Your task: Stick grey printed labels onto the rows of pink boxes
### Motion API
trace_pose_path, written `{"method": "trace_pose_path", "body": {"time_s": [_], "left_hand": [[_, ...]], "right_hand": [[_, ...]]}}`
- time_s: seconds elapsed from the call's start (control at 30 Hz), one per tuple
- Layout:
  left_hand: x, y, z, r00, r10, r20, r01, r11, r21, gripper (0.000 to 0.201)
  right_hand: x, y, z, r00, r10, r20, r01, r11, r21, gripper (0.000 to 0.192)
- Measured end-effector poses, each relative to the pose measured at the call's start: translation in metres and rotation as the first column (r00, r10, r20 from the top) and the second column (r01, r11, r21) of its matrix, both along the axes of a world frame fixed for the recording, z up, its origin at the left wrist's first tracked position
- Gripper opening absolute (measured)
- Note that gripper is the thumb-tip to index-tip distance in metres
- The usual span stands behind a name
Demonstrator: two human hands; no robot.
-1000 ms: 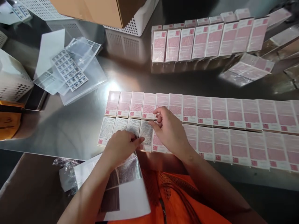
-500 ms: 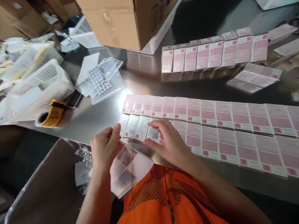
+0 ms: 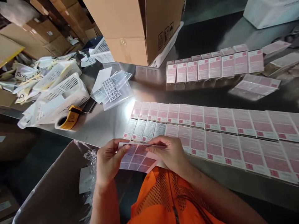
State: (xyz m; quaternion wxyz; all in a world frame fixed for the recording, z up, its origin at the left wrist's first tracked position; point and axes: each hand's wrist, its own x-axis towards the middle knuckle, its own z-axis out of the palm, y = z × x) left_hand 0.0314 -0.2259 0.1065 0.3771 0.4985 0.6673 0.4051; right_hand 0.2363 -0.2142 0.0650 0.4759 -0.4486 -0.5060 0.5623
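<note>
Both hands hold one label sheet (image 3: 137,158) at the near table (image 3: 102,124) edge: the left hand (image 3: 108,160) grips its nine o'clock side, the right hand (image 3: 169,152) pinches its top edge. Two rows of pink boxes (image 3: 210,130) lie just beyond, at twelve o'clock.
</note>
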Motion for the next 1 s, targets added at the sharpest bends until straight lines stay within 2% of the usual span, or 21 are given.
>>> {"method": "trace_pose_path", "body": {"time_s": [0.1, 0.23, 0.37, 0.47, 0.6, 0.7, 0.9, 0.93, 1.0], "left_hand": [[-0.002, -0.003, -0.004, 0.998, 0.047, -0.03, -0.045, 0.997, 0.058, 0.009], [-0.008, -0.005, -0.012, 0.999, 0.038, -0.012, -0.036, 0.992, 0.124, 0.009], [-0.009, -0.004, -0.02, 0.998, 0.051, 0.035, -0.057, 0.978, 0.2, 0.015], [-0.004, -0.004, -0.022, 0.993, 0.099, 0.069, -0.112, 0.967, 0.23, 0.017], [0.005, -0.003, -0.021, 0.983, 0.163, 0.086, -0.179, 0.953, 0.243, 0.016], [0.009, -0.002, -0.02, 0.979, 0.183, 0.091, -0.201, 0.946, 0.253, 0.016], [0.012, -0.003, -0.019, 0.975, 0.214, 0.067, -0.224, 0.945, 0.24, 0.016], [0.013, -0.003, -0.019, 0.972, 0.227, 0.064, -0.236, 0.943, 0.236, 0.016], [0.015, -0.001, -0.02, 0.962, 0.26, 0.077, -0.271, 0.938, 0.216, 0.016]], "right_hand": [[0.002, 0.0, 0.003, 0.999, 0.012, -0.037, -0.012, 1.0, 0.011, 0.012], [0.004, 0.003, 0.003, 1.0, 0.002, 0.008, -0.003, 0.995, 0.104, 0.01], [0.001, 0.001, -0.001, 0.99, -0.126, -0.062, 0.135, 0.973, 0.185, 0.013], [-0.003, -0.002, -0.003, 0.968, -0.244, -0.062, 0.251, 0.912, 0.326, 0.02], [-0.006, -0.004, -0.005, 0.925, -0.379, -0.026, 0.333, 0.777, 0.534, 0.031], [-0.006, -0.003, -0.006, 0.905, -0.424, 0.04, 0.316, 0.731, 0.605, 0.027], [-0.005, -0.001, -0.002, 0.876, -0.423, 0.229, 0.208, 0.763, 0.612, 0.017], [-0.005, -0.002, -0.001, 0.859, -0.436, 0.269, 0.185, 0.754, 0.63, 0.016], [-0.006, -0.004, -0.002, 0.8, -0.493, 0.342, 0.132, 0.7, 0.702, 0.012]]}}
